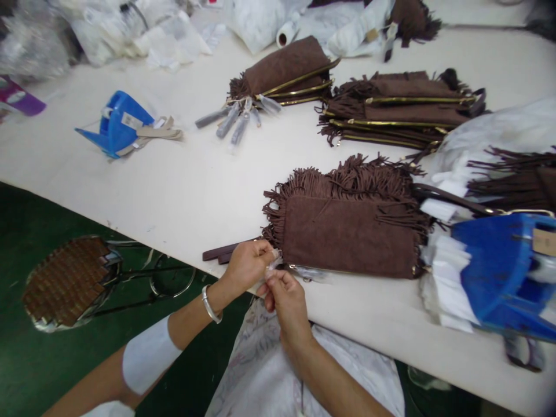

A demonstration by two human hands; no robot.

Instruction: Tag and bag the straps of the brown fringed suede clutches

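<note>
A brown fringed bag [347, 234] lies flat on the table's front part, its fringe spread toward the far side and its zipper edge facing me. At its left front corner my left hand [249, 263] pinches a small piece of clear plastic wrap [274, 262]. Just below, my right hand [280, 292] pinches the same plastic, fingers curled. What the plastic covers is too small to make out. A dark brown strap [230, 250] sticks out left of the bag, partly behind my left hand.
Several brown bags with gold zippers [399, 107] lie farther back, near another brown bag stack [289, 66] with wrapped pulls. Blue tape dispensers stand left [119, 124] and right [504, 272]. Plastic bags [256, 23] line the back. A stool [67, 284] stands left, below the table edge.
</note>
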